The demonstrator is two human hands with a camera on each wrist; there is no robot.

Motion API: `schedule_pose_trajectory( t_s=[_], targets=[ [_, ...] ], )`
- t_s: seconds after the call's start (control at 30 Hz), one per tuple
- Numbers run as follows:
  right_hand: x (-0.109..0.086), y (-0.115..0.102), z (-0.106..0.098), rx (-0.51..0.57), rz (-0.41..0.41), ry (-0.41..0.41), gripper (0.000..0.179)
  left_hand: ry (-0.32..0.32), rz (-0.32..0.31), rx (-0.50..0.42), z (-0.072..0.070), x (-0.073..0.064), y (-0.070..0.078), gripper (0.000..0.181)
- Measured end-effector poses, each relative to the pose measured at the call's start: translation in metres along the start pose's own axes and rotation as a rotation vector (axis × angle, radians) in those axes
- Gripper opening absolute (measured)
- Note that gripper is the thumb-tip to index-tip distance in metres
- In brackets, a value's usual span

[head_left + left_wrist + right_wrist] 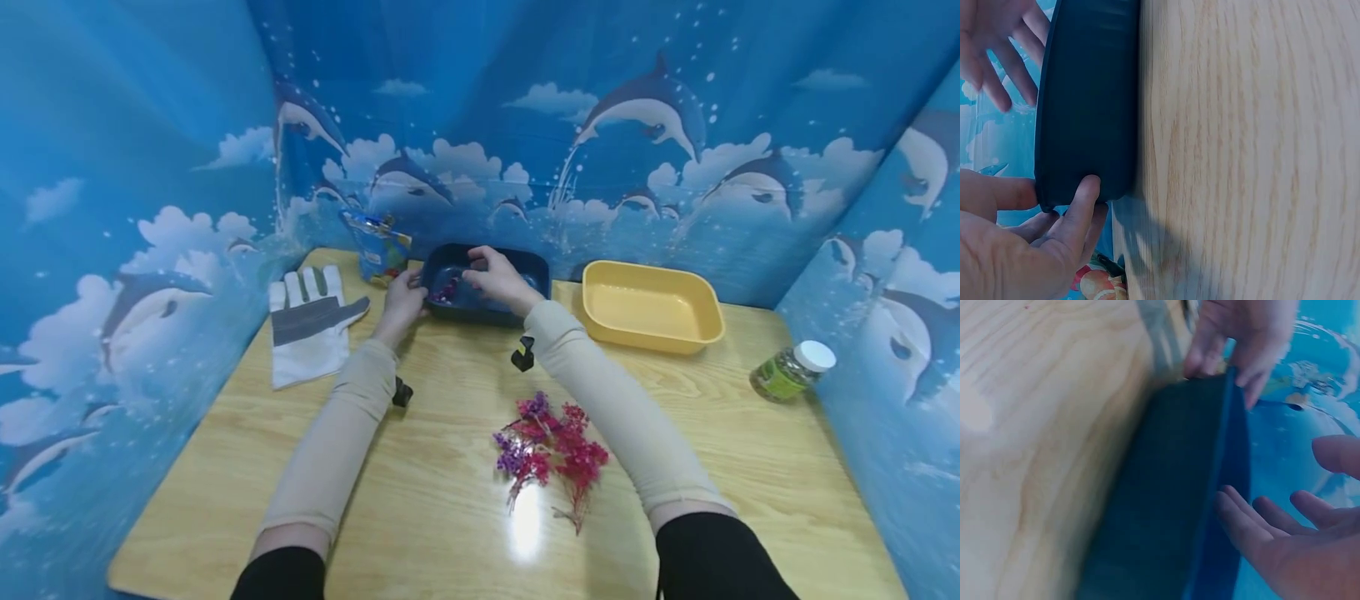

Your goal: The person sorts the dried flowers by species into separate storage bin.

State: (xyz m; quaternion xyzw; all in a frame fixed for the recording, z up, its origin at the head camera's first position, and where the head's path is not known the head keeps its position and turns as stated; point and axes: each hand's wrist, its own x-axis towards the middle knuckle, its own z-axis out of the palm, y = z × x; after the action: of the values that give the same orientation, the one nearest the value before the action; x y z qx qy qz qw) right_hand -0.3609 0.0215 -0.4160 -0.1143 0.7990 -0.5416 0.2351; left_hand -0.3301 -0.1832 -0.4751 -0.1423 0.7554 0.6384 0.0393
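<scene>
My left hand (405, 297) grips the left end of a dark blue rectangular tub (480, 315). In the left wrist view, the thumb and fingers of that hand pinch the tub's rim and wall at a corner. Over the tub hovers my right hand (497, 279), its fingers spread and loosely bent, with nothing visible between them. A small purple-pink flower sprig (446, 290) lies inside the tub at its left. Pink and purple dried flower sprigs (551, 446) lie loose on the table between my forearms.
A yellow tub (652, 337) stands right of the dark one. Farther right, a jar (791, 371) with a white lid lies tilted. At left are a white-and-grey work glove (307, 325) and a blue packet (378, 247) with a clip. A dolphin-print curtain (480, 100) closes off the back.
</scene>
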Motion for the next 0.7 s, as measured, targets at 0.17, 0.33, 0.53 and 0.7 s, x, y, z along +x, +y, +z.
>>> schedule_pose_trajectory(
  t_s=[0.17, 0.33, 0.53, 0.7],
  targets=[
    [-0.025, -0.005, -0.021, 0.03, -0.009, 0.0, 0.056, -0.011, -0.007, -0.038, 0.0, -0.002, 0.0, 0.057],
    [-0.057, -0.008, -0.039, -0.033, -0.072, 0.012, 0.055, -0.02, -0.001, -0.059, -0.001, -0.003, 0.002, 0.056],
    [-0.098, 0.002, -0.05, -0.203, -0.16, -0.111, 0.049, -0.026, -0.004, -0.055, -0.001, -0.002, 0.001, 0.057],
    [-0.131, 0.015, -0.045, -0.424, -0.203, -0.259, 0.052, -0.03, -0.009, -0.053, 0.001, -0.002, 0.0, 0.057]
  ],
)
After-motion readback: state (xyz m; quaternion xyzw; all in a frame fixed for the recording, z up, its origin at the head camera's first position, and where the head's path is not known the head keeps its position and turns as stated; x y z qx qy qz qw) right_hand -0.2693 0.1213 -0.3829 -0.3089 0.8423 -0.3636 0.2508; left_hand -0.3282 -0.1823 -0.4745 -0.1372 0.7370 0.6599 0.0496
